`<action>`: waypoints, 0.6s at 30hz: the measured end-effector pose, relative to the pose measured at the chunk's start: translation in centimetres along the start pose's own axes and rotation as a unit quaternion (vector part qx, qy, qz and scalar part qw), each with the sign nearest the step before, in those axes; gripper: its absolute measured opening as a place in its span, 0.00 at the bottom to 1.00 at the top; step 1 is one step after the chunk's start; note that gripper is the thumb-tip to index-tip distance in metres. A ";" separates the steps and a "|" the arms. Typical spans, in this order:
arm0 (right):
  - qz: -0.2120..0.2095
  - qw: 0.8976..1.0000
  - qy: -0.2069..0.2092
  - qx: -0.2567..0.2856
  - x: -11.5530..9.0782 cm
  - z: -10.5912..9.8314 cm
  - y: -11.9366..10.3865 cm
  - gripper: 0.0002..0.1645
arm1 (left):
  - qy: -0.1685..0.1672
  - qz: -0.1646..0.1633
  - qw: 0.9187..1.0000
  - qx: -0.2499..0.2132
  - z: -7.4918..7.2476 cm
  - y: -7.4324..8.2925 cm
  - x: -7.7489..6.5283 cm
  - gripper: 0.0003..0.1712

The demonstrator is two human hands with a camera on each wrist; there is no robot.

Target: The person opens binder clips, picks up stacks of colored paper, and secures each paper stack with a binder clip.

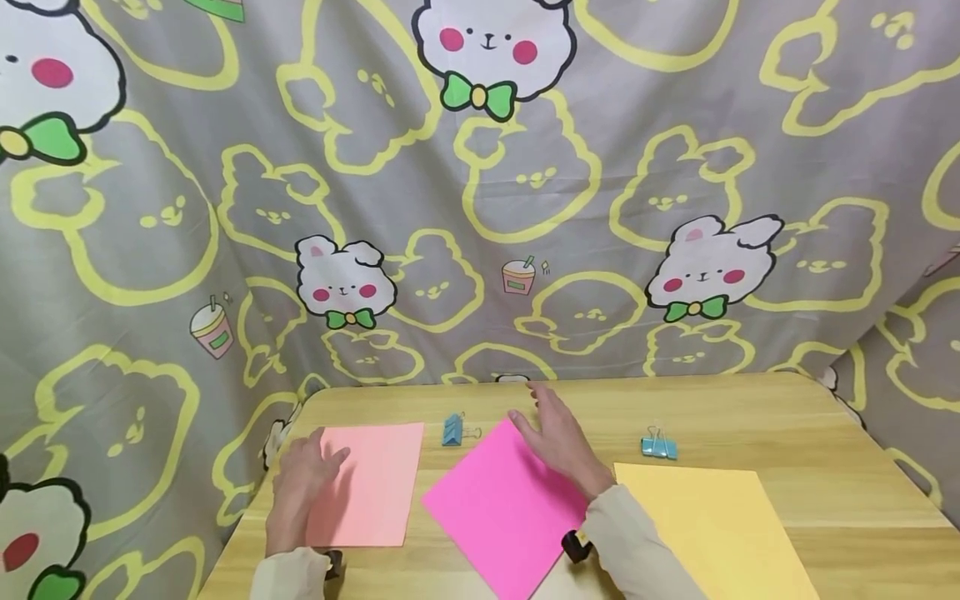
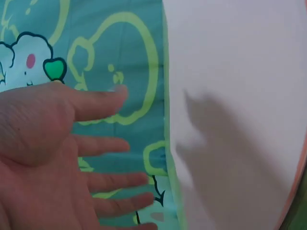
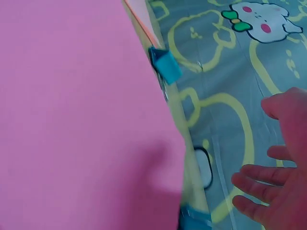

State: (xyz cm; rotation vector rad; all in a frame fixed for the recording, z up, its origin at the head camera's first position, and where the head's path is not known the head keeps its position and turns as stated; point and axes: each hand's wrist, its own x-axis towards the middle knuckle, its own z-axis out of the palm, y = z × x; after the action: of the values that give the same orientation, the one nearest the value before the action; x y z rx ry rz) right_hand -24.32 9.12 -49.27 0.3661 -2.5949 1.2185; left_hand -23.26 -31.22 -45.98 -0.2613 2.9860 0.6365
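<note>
In the head view my left hand hovers over the left edge of a stack or sheet of salmon-pink paper. Its fingers are spread and hold nothing, as the left wrist view shows of the hand. My right hand is above the upper right side of a bright magenta paper, which lies turned like a diamond. In the right wrist view that hand has loosely extended fingers with nothing between them. Its shadow falls on the magenta paper.
A blue binder clip lies between the salmon and magenta papers. Another blue binder clip sits farther right, behind a yellow paper. The wooden table ends at a patterned grey curtain.
</note>
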 end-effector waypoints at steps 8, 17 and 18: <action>0.011 0.998 -0.054 0.036 1.4 3.5 -2.4 0.29 | -0.032 -0.057 0.997 0.035 -0.7 -1.2 -0.8 0.36; 0.033 0.995 -0.088 0.027 2.6 6.7 -4.6 0.25 | -0.062 -0.087 0.994 0.006 -0.3 -1.8 -0.9 0.34; 0.035 0.995 -0.087 0.021 2.8 6.8 -4.7 0.25 | -0.062 -0.088 0.994 0.003 -0.3 -1.8 -0.9 0.35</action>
State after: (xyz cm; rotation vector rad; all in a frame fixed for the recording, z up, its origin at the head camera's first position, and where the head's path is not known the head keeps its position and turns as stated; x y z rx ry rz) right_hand -26.20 0.59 -49.26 0.4109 -2.7537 1.3219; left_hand -22.11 -32.79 -46.33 -0.4602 2.8064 0.5999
